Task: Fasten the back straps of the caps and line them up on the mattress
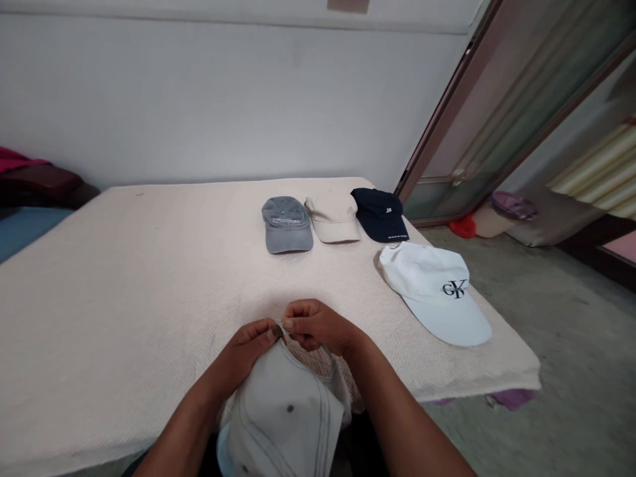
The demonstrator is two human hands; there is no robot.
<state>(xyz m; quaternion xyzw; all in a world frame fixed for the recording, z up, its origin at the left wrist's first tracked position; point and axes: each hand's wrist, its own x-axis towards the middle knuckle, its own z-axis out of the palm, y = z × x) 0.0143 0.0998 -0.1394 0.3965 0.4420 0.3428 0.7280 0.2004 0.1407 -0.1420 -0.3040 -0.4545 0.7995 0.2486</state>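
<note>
A light grey baseball cap (285, 404) lies close to me at the near edge of the bed, its back opening turned away from me. My left hand (251, 341) pinches the cap's back strap beside a small brown buckle or tab (277, 331). At the other side of the strap, my right hand (315, 324) is closed with thumb and finger on the strap's end. The two hands almost touch. Part of the cap's light blue brim (223, 450) shows at the lower left; the rest of it is hidden.
Across the bed (149, 285) sit a grey-blue cap (287, 225), a beige cap (335, 217) and a navy cap (381, 215) in a row. A white cap (432, 288) with black letters lies at the right edge. Beyond are a wall, a sliding door and a bin (507, 212).
</note>
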